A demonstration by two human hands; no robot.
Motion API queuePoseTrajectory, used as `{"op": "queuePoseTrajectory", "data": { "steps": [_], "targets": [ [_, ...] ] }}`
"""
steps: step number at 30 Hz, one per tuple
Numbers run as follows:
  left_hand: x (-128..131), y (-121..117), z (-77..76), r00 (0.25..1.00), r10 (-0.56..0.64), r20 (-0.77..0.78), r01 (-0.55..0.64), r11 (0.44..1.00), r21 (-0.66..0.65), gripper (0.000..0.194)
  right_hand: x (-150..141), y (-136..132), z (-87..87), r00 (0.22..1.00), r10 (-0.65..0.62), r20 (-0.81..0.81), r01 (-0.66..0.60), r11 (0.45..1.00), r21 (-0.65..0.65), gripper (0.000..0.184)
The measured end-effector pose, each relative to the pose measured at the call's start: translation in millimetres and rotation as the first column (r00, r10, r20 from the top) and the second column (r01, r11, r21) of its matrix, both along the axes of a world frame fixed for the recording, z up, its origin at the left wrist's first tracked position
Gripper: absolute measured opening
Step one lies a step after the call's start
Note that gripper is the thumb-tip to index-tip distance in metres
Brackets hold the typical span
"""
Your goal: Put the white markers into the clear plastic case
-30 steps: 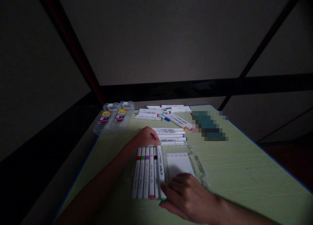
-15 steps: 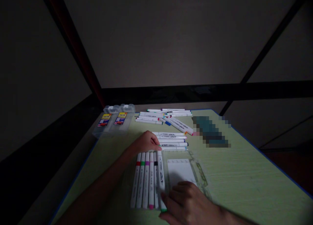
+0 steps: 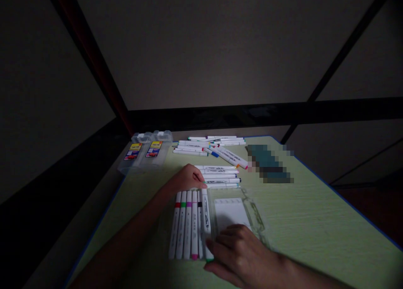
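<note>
A row of several white markers (image 3: 189, 224) with coloured bands lies side by side in an open clear plastic case (image 3: 252, 213) on the green table (image 3: 315, 226). My left hand (image 3: 187, 178) rests at the far ends of these markers, fingers curled with the tips against the top of the rightmost marker (image 3: 206, 213). My right hand (image 3: 242, 251) is at the near end of that same marker, fingers bent and pinching its lower part. A white card (image 3: 231, 211) lies in the case beside the row.
More white markers lie loose just beyond my left hand (image 3: 220, 175) and in a heap at the table's far edge (image 3: 210, 145). Two closed clear cases with yellow labels (image 3: 146, 152) stand far left. A blurred dark object (image 3: 269, 163) lies far right. Dark bars frame the table.
Both hands stay on the rightmost marker of the row; it has barely shifted. The view bobbed down and back up.
</note>
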State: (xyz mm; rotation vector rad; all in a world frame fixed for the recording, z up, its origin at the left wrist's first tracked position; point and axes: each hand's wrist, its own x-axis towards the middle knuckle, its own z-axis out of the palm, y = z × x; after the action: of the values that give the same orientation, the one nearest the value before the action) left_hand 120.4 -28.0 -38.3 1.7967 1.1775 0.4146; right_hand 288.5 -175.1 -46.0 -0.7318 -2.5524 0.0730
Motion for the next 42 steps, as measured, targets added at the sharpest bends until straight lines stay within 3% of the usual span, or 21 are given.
{"op": "queuePoseTrajectory", "data": {
  "steps": [9, 24, 35, 42],
  "targets": [
    [-1, 1, 0.3, 1.000, -0.017, -0.017, 0.018, 1.000, 0.025, 0.019, 1, 1, -4.2, 1.000, -0.005, 0.021, 0.006, 1.000, -0.017, 0.029],
    [-1, 4, 0.9, 1.000, -0.015, 0.019, 0.015, 1.000, 0.010, 0.019, -4, 3, 1.6, 0.979, 0.009, 0.202, 0.005, 0.998, -0.070, 0.025],
    [-1, 5, -1.4, 1.000, 0.004, 0.009, -0.005, 0.996, 0.092, 0.019, 6, 8, 6.9, 0.997, -0.039, -0.066, 0.051, 0.981, 0.186, 0.031],
    [-8, 16, -3.8, 0.993, 0.047, 0.112, -0.057, 0.994, 0.091, 0.016, 17, 14, 16.6, 0.978, -0.054, -0.204, 0.102, 0.967, 0.232, 0.025]
  ]
}}
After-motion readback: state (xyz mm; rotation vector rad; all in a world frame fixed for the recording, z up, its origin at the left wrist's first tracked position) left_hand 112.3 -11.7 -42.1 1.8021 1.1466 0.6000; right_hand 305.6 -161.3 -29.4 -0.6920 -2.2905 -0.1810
